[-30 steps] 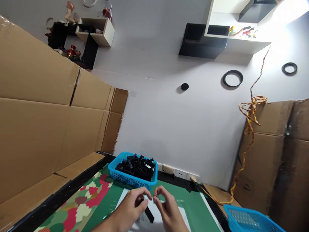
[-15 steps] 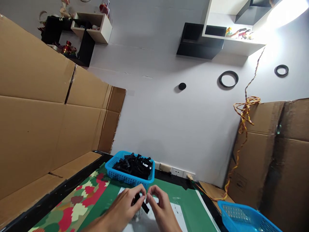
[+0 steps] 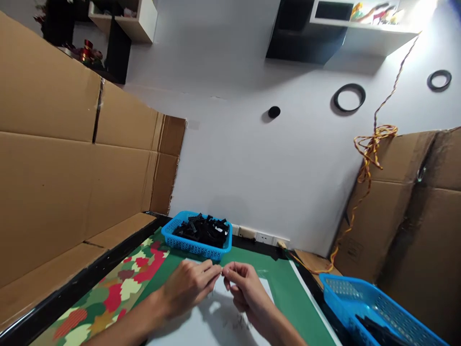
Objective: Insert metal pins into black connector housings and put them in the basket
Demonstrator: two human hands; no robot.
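My left hand (image 3: 196, 284) is over a white sheet (image 3: 212, 307), back of the hand up, its thumb and fingers pinched together. Opposite it, my right hand (image 3: 248, 290) also pinches with thumb and forefinger, the other fingers curled. The fingertips of both hands meet or nearly meet above the sheet. Whatever lies between them is hidden or too small to name. Tiny dark bits (image 3: 236, 321) are scattered on the sheet below my right hand. Behind the hands stands a blue basket (image 3: 194, 246) heaped with black plastic pieces (image 3: 205, 230).
A second blue basket (image 3: 355, 288) at the right front holds some black pieces (image 3: 382, 331). Cardboard panels (image 3: 46, 192) wall the left side, with another cardboard box (image 3: 378, 226) at the right. An orange cord (image 3: 355, 226) hangs beside it, near wall sockets (image 3: 264, 238). Green matting (image 3: 288, 283) covers the table.
The black strip in my left hand is out of sight now. My left hand has turned back-up, and both hands' fingertips have come together. The view has tipped down, showing more of the right basket.
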